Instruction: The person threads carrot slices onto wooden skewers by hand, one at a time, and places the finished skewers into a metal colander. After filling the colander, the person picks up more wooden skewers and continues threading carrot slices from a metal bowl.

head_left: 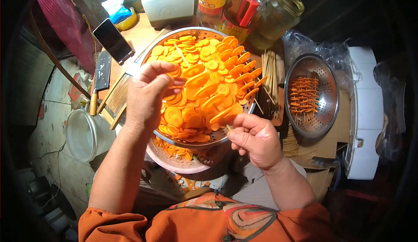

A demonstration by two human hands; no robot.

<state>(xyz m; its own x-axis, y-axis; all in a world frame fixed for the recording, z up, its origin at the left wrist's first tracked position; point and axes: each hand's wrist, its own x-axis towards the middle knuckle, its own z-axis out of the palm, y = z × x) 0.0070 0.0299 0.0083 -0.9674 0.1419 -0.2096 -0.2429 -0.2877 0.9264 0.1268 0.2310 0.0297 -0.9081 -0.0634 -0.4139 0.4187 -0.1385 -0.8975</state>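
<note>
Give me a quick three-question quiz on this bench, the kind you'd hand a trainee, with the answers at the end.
1. True or false: the right hand pinches one end of a loaded skewer.
2. What does the oval colander on the right hold?
A) Glass bottles
B) Skewers threaded with carrot slices
C) Whole potatoes
3. Fill in the blank: seen from the person's place, the cleaver lies to the ____ of the big round colander.

Key: 1 true; 2 B; 3 left.
</note>
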